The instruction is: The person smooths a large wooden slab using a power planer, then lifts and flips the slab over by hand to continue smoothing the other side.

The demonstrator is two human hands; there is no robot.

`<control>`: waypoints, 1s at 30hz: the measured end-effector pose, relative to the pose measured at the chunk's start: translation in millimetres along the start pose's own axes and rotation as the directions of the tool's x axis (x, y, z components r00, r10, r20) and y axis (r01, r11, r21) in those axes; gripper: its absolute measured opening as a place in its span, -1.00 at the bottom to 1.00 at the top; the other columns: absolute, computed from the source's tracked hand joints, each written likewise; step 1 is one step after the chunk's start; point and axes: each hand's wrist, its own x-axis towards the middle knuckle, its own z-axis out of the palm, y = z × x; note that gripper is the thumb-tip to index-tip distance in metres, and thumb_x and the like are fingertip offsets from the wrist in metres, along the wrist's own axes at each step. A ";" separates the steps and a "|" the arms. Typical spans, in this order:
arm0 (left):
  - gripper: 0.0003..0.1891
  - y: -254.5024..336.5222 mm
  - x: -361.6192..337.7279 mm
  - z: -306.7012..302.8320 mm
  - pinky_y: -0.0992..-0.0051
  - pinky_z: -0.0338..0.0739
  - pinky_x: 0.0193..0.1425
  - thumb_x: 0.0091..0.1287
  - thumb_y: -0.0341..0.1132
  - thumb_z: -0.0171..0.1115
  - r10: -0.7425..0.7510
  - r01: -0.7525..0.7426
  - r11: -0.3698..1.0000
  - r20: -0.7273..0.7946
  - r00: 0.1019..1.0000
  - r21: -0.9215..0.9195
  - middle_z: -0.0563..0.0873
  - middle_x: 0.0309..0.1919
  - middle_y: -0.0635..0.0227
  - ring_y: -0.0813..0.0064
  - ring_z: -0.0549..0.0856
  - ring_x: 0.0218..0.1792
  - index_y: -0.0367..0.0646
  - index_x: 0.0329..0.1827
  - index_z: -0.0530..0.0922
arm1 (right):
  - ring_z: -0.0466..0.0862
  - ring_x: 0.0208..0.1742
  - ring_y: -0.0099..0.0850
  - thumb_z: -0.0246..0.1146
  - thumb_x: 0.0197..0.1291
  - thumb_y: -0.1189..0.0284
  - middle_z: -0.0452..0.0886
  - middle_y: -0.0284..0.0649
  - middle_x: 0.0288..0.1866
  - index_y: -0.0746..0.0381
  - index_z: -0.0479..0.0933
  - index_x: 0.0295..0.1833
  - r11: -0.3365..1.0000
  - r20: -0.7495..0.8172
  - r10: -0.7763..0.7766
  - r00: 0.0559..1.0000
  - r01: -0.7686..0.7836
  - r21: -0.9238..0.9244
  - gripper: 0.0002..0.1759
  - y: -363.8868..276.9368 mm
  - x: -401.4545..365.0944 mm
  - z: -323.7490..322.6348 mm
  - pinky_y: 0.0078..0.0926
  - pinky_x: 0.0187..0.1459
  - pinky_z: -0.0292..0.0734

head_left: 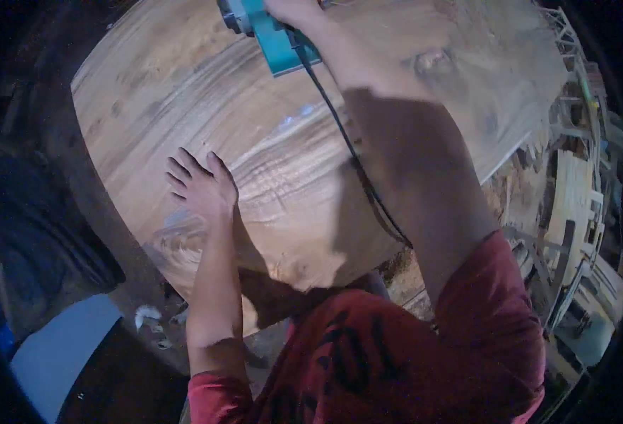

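Note:
A large wooden slab (283, 169) with dark curving grain spreads out before me. My left hand (209, 187) rests on its left part, palm down, fingers spread and holding nothing. At the top edge of the view, my right hand (294, 10) is closed on a teal power tool (283, 53), which sits on the slab's far part. Its grip and my fingertips are partly cut off by the frame. From the tool a black cord (347, 138) runs back beside my right forearm towards my body.
Scrap wood pieces (569, 191) are piled beyond the slab's right edge. Dark fabric (36, 240) and a pale blue-grey panel (67, 353) lie at the lower left. A small white object (147, 316) is near the slab's lower left corner.

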 end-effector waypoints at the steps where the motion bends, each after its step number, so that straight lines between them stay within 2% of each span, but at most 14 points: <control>1: -0.26 0.0 1.3 -0.7 -0.25 -0.09 0.53 0.49 0.17 -0.13 0.000 0.000 1.000 0.010 1.000 0.005 0.11 0.60 -0.02 -0.16 0.07 0.58 -0.08 0.62 0.14 | 0.53 0.26 0.21 0.13 0.39 0.03 0.56 0.25 0.23 0.17 0.26 0.50 0.999 -0.002 0.011 1.000 -0.011 -0.048 -0.30 -7.5 -21.2 -11.1 -0.02 0.27 0.42; 5: -0.26 -3.8 -1.3 2.9 -0.25 -0.09 0.54 0.49 0.17 -0.13 0.009 -0.009 1.000 0.000 1.000 -0.015 0.10 0.61 -0.02 -0.15 0.07 0.58 -0.08 0.62 0.14 | 0.59 0.16 0.25 0.15 0.34 -0.01 0.61 0.26 0.12 0.15 0.32 0.44 0.990 -0.077 -0.087 0.993 0.094 0.103 -0.32 20.3 -131.9 -33.2 0.08 0.23 0.48; 6: -0.26 -3.1 -1.4 3.3 -0.25 -0.09 0.54 0.49 0.17 -0.13 0.009 -0.010 1.000 -0.002 1.000 -0.022 0.10 0.61 -0.02 -0.15 0.07 0.58 -0.08 0.62 0.14 | 0.62 0.14 0.23 0.17 0.35 0.03 0.60 0.25 0.16 0.18 0.30 0.45 1.000 -0.063 0.018 0.998 -0.017 0.014 -0.32 29.3 -173.0 -45.0 0.05 0.18 0.53; 7: -0.26 -4.3 -1.2 3.3 -0.25 -0.10 0.54 0.49 0.17 -0.13 0.011 -0.011 1.000 0.005 1.000 -0.015 0.09 0.61 -0.02 -0.15 0.06 0.59 -0.08 0.62 0.13 | 0.62 0.18 0.19 0.20 0.36 0.11 0.57 0.22 0.23 0.20 0.23 0.50 0.987 -0.043 0.002 0.999 0.005 0.163 -0.29 32.2 -221.3 -59.6 -0.02 0.17 0.55; 9: -0.26 -3.4 -1.4 1.8 -0.25 -0.10 0.54 0.49 0.17 -0.14 0.010 -0.010 1.000 0.020 1.000 -0.003 0.08 0.61 -0.02 -0.15 0.05 0.59 -0.07 0.62 0.13 | 0.67 0.13 0.04 0.23 0.36 0.27 0.62 0.18 0.14 0.23 0.13 0.55 0.999 -0.048 0.034 0.998 -0.033 0.007 -0.26 35.9 -331.0 -95.5 -0.14 0.15 0.56; 10: -0.26 -2.8 -2.1 1.4 -0.25 -0.11 0.54 0.50 0.16 -0.15 0.006 -0.006 1.000 0.030 1.000 -0.007 0.07 0.62 -0.02 -0.15 0.04 0.59 -0.08 0.63 0.12 | 0.65 0.16 -0.03 0.21 0.36 0.31 0.61 0.16 0.15 0.28 0.15 0.53 0.946 0.047 0.307 0.950 -0.310 0.093 -0.29 20.2 -382.3 -116.8 -0.17 0.20 0.52; 11: -0.26 -2.0 -1.3 2.2 -0.25 -0.11 0.54 0.50 0.16 -0.15 0.003 -0.003 1.000 0.033 0.999 -0.014 0.06 0.62 -0.02 -0.14 0.03 0.60 -0.08 0.63 0.12 | 0.60 0.22 -0.08 0.19 0.36 0.30 0.57 0.13 0.21 0.34 0.15 0.52 0.975 -0.026 0.197 0.980 -0.193 0.107 -0.29 28.1 -437.8 -127.9 -0.18 0.26 0.47; 13: -0.25 -5.3 -0.7 4.7 -0.25 -0.12 0.55 0.50 0.15 -0.16 -0.003 0.003 1.000 0.036 0.999 -0.013 0.05 0.62 -0.02 -0.13 0.01 0.61 -0.10 0.63 0.10 | 0.57 0.23 -0.11 0.20 0.35 0.32 0.54 0.13 0.23 0.40 0.14 0.51 0.888 0.106 0.405 0.908 -0.418 0.189 -0.27 27.7 -532.2 -165.1 -0.15 0.28 0.44; 14: -0.25 -5.7 0.1 7.9 -0.25 -0.13 0.55 0.50 0.15 -0.17 0.007 -0.007 1.000 0.038 0.999 -0.008 0.04 0.63 -0.01 -0.13 -0.01 0.61 -0.11 0.63 0.10 | 0.61 0.14 -0.12 0.20 0.35 0.31 0.57 0.08 0.16 0.42 0.12 0.50 0.970 0.037 0.241 0.970 -0.240 -0.034 -0.26 46.7 -583.6 -171.0 -0.14 0.21 0.49; 17: -0.25 8.0 1.9 8.1 -0.23 -0.14 0.56 0.51 0.12 -0.18 0.017 -0.015 1.000 0.065 0.998 -0.023 0.01 0.63 -0.01 -0.11 -0.03 0.62 -0.15 0.63 0.07 | 0.64 0.02 -0.19 0.20 0.34 0.32 0.60 0.05 0.08 0.46 0.11 0.49 0.813 0.123 0.514 0.849 -0.528 0.247 -0.26 23.8 -580.2 -173.6 -0.22 0.10 0.55; 20: -0.25 36.2 4.7 13.4 -0.21 -0.18 0.58 0.52 0.11 -0.20 0.003 0.002 0.998 0.073 0.997 -0.060 -0.02 0.64 0.00 -0.11 -0.06 0.63 -0.17 0.64 0.04 | 0.67 -0.09 -0.31 0.20 0.34 0.37 0.65 0.02 0.00 0.50 0.12 0.46 0.939 0.007 0.342 0.940 -0.342 0.021 -0.28 26.8 -520.2 -153.1 -0.31 -0.01 0.60; 22: -0.25 56.4 4.0 14.3 -0.21 -0.20 0.58 0.51 0.12 -0.21 0.010 -0.003 0.995 0.073 0.997 -0.096 -0.02 0.64 -0.01 -0.11 -0.07 0.63 -0.17 0.64 0.03 | 0.68 -0.18 -0.39 0.22 0.33 0.38 0.69 -0.02 -0.10 0.46 0.17 0.45 0.958 -0.054 0.239 0.969 -0.227 0.174 -0.31 30.7 -457.2 -132.2 -0.37 -0.09 0.61; 28: -0.23 70.2 6.1 12.7 -0.24 -0.22 0.57 0.50 0.15 -0.14 0.003 0.006 0.995 0.086 0.996 -0.098 -0.01 0.63 -0.03 -0.16 -0.07 0.62 -0.12 0.65 0.04 | 0.76 -0.07 0.01 0.22 0.37 0.24 0.70 0.13 -0.06 0.30 0.27 0.44 0.974 -0.066 0.223 0.972 -0.220 0.052 -0.37 27.8 -263.8 -103.0 -0.20 -0.04 0.64; 30: -0.23 71.7 6.4 16.9 -0.24 -0.22 0.57 0.50 0.15 -0.14 0.003 0.001 0.998 0.059 0.998 -0.067 0.00 0.63 -0.03 -0.17 -0.06 0.61 -0.12 0.65 0.04 | 0.73 -0.02 0.08 0.22 0.37 0.21 0.69 0.15 -0.01 0.23 0.29 0.43 0.993 -0.183 0.051 0.982 -0.031 0.111 -0.38 33.1 -192.1 -86.4 -0.11 0.02 0.62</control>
